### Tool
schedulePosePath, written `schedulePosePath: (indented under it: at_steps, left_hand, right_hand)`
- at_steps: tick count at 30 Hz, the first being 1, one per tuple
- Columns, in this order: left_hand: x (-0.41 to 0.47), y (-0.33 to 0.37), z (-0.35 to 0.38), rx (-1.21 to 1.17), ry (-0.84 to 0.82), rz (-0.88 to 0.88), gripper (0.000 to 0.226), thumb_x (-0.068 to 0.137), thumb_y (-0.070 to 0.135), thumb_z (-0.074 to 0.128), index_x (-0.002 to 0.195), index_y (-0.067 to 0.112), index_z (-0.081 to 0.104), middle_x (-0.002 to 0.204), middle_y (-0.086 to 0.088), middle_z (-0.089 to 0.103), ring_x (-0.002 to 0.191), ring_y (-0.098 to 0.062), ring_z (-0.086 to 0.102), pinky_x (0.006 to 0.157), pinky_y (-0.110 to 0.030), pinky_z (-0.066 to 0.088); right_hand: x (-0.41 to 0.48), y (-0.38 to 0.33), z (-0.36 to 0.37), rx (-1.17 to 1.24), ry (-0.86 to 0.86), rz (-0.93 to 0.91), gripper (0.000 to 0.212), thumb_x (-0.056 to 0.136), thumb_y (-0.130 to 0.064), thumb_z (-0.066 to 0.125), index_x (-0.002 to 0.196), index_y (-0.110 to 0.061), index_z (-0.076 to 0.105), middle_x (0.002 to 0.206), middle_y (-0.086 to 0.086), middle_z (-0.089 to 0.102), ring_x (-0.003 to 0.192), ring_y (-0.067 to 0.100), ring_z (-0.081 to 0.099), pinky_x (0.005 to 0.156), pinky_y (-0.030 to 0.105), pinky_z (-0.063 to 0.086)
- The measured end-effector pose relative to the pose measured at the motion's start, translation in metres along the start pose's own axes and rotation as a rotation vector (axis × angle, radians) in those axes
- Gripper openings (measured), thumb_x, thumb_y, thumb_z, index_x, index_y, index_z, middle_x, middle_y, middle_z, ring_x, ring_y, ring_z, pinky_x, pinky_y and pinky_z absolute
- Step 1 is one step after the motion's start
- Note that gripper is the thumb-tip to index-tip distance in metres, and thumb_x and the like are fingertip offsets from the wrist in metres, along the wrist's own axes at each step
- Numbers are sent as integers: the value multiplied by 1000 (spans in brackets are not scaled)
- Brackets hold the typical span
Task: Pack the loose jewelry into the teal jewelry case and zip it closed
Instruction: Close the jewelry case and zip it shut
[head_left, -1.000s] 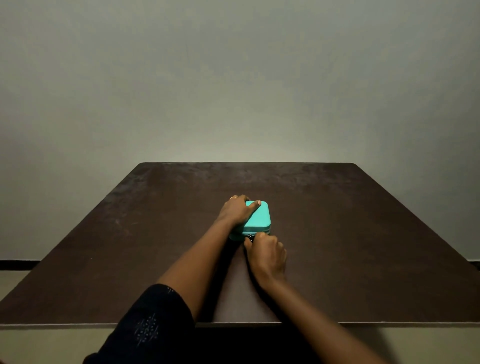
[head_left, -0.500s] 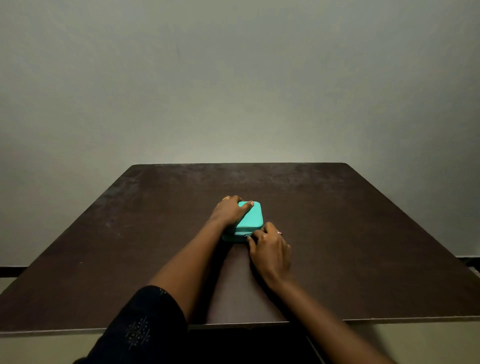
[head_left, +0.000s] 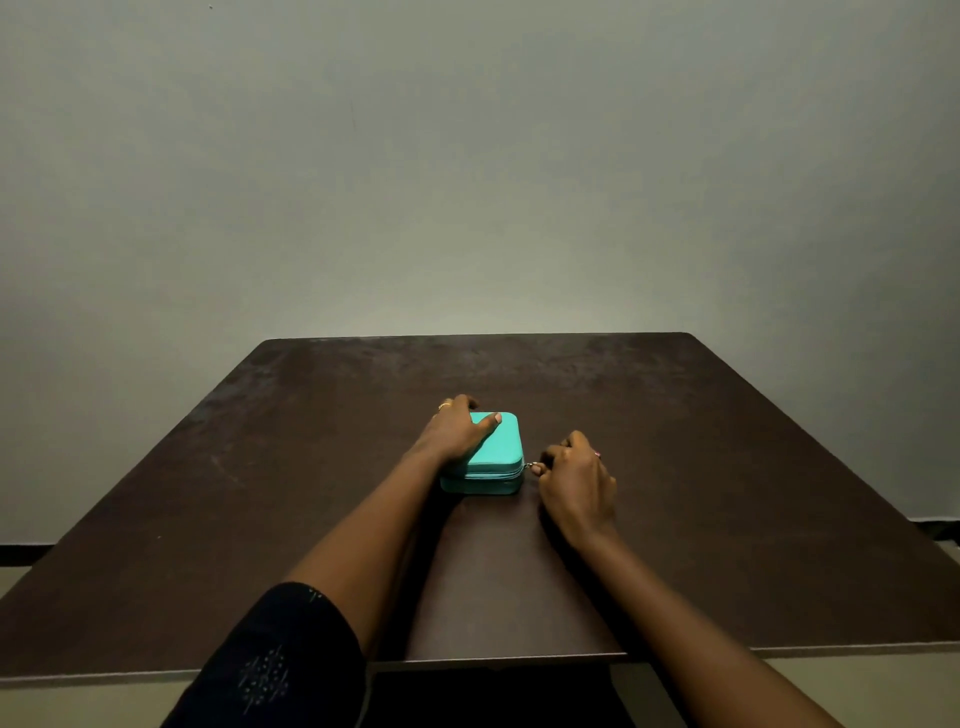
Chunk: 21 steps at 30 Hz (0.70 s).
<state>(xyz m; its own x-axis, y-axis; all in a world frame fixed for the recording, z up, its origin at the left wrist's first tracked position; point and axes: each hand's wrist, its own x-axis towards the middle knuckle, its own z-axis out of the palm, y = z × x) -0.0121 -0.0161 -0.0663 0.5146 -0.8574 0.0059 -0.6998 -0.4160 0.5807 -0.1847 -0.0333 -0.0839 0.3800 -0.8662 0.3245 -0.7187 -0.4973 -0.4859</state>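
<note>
The teal jewelry case (head_left: 501, 452) lies flat with its lid down near the middle of the dark brown table (head_left: 701, 467). My left hand (head_left: 457, 428) holds the case from its left side, thumb across the lid and fingers curled over the far edge. My right hand (head_left: 574, 473) is just right of the case's front right corner and pinches the small metal zipper pull (head_left: 530, 465). The zipper line along the front of the case looks shut. No loose jewelry shows on the table.
A plain grey wall stands behind the table's far edge. The table's near edge (head_left: 493, 660) runs below my forearms, and a dark patterned sleeve (head_left: 275, 660) covers my left upper arm.
My right hand has drawn the zipper pull from the middle of the case's front side rightward to the front right corner. My left hand has stayed on the case.
</note>
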Motion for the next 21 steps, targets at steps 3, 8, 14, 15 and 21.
schedulePosePath:
  at_steps: [3,8,14,15,21]
  left_hand:
    - [0,0,1,-22,4,-18,65,90,52,50,138,12,36,143,-13,36,128,-28,44,107,-39,38]
    - [2,-2,2,6,7,-21,61,91,52,48,135,11,42,139,-13,41,125,-28,46,103,-36,37]
    - [4,-2,3,21,6,-20,61,91,52,46,136,9,42,140,-13,44,126,-27,46,104,-37,38]
    - [4,-2,3,11,13,-19,63,91,51,47,137,9,40,141,-14,43,128,-27,44,105,-37,37]
    - [4,-2,4,-21,16,-11,69,89,52,51,141,9,33,145,-12,38,132,-26,40,107,-36,34]
  right_hand:
    - [15,-2,0,1,-19,28,19,89,-19,53,93,-9,68,104,9,51,101,31,55,79,37,46]
    - [40,-4,6,12,-64,98,20,90,-23,57,99,-11,69,109,10,53,107,31,54,84,38,45]
    - [70,-3,19,18,-92,86,17,89,-20,58,97,-12,71,111,9,55,105,32,56,82,37,46]
    - [75,-3,22,26,-91,77,16,89,-19,58,96,-12,71,110,9,55,105,32,56,81,36,46]
    - [99,-3,37,55,-142,-75,15,87,-18,63,96,-11,73,101,8,55,96,26,56,70,32,44]
